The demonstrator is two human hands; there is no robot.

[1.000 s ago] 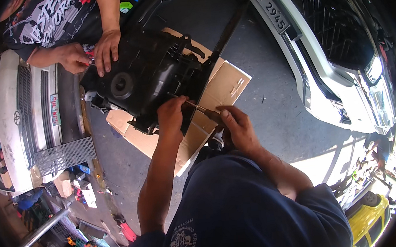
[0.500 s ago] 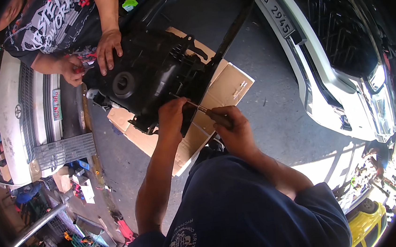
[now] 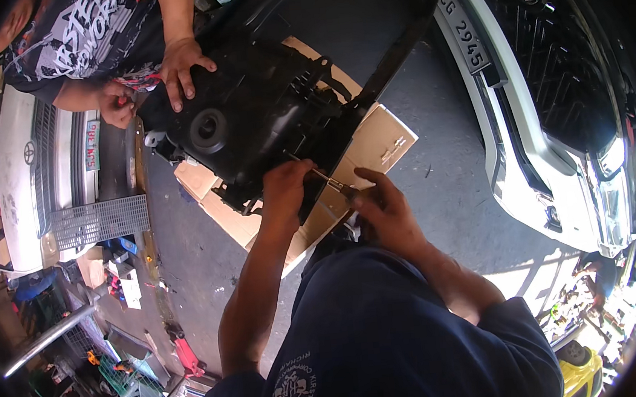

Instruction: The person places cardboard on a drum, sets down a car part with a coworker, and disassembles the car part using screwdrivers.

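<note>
A large black plastic car part (image 3: 251, 121) with a round recessed boss lies on flattened cardboard. Over its near edge, a screwdriver (image 3: 329, 181) slants in, its thin metal shaft running toward the part. My right hand (image 3: 389, 213) holds the handle between thumb and fingers, with the index finger lifted off. Farther up the shaft, my left hand (image 3: 286, 192) has its fingers closed around it, close against the part; the fingertips are partly hidden. Across from me, a co-worker's hand (image 3: 182, 68) presses flat on the part, while their other hand (image 3: 118, 104) grips a small red-handled tool.
Cardboard (image 3: 374, 144) sticks out beneath the part on the grey floor. A white car front (image 3: 503, 107) stands close on the right, and another white bumper (image 3: 32, 178) on the left. A metal grating (image 3: 101, 223), a red floor jack (image 3: 186, 355) and clutter lie lower left.
My right index finger has straightened away from the screwdriver handle. My left hand stays at the shaft. The co-worker's flat hand still rests on the part. The whole view has shifted slightly.
</note>
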